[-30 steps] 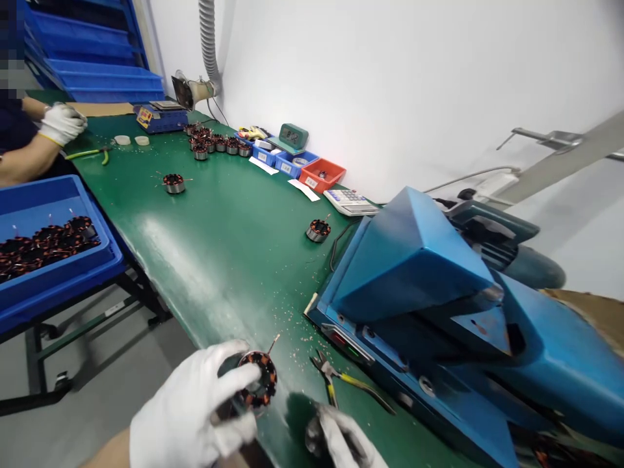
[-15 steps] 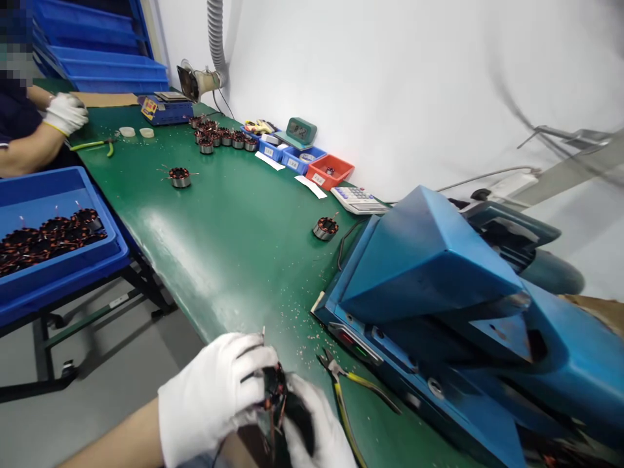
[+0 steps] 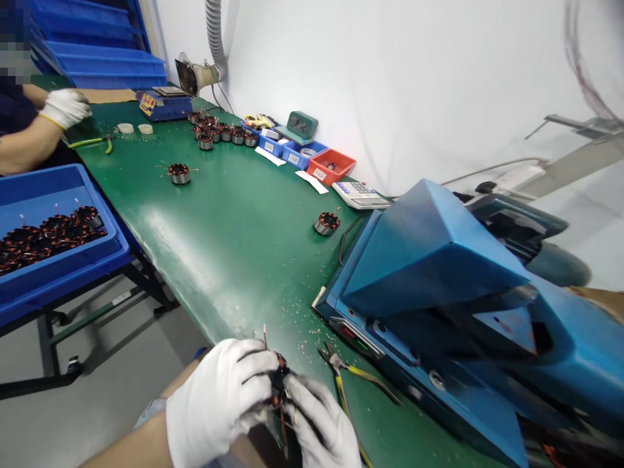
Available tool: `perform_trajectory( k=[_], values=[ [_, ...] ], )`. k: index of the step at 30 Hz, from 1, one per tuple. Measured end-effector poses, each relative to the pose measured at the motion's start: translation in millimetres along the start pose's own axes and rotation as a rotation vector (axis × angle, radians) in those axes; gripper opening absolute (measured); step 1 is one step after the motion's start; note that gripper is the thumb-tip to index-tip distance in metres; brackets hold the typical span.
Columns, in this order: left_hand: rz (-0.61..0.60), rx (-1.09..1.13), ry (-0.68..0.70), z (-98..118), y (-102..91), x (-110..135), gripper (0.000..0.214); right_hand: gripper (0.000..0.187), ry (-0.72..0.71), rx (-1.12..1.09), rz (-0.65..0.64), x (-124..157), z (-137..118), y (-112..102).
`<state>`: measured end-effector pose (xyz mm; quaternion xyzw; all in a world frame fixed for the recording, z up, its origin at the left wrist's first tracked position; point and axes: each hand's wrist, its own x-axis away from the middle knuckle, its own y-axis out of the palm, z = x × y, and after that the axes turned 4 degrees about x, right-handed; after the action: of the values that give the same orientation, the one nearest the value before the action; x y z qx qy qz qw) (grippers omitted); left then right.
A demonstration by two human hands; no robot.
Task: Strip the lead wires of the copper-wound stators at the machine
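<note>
Pinching the wound stator [image 3: 277, 385] between my left hand [image 3: 219, 400] and right hand [image 3: 324, 426], fingers clamped on it (lead wires poking upward), I'm beside the pliers [image 3: 348, 380].

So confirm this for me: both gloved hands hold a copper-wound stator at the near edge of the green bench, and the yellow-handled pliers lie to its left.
Not quite: in the head view the yellow-handled pliers lie to the right of the copper-wound stator, toward the blue machine. The left hand and right hand do hold it at the green bench's near edge.
</note>
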<state>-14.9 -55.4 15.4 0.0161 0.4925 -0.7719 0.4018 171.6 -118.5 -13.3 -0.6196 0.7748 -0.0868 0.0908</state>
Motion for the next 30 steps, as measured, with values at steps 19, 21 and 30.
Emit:
perform_trajectory(
  k=[19,21,30],
  values=[
    [-0.073,0.062,-0.026,-4,-7.9,3,0.027,0.03,-0.526,0.664,-0.304,-17,-23,-13],
    [-0.079,0.075,-0.014,-7,-7.6,5,0.028,0.031,-0.587,0.812,-0.378,-23,-32,-12],
    [-0.111,0.142,0.006,-13,-8.0,4,0.027,0.028,-0.557,0.845,-0.486,-29,-32,-15]
  ],
)
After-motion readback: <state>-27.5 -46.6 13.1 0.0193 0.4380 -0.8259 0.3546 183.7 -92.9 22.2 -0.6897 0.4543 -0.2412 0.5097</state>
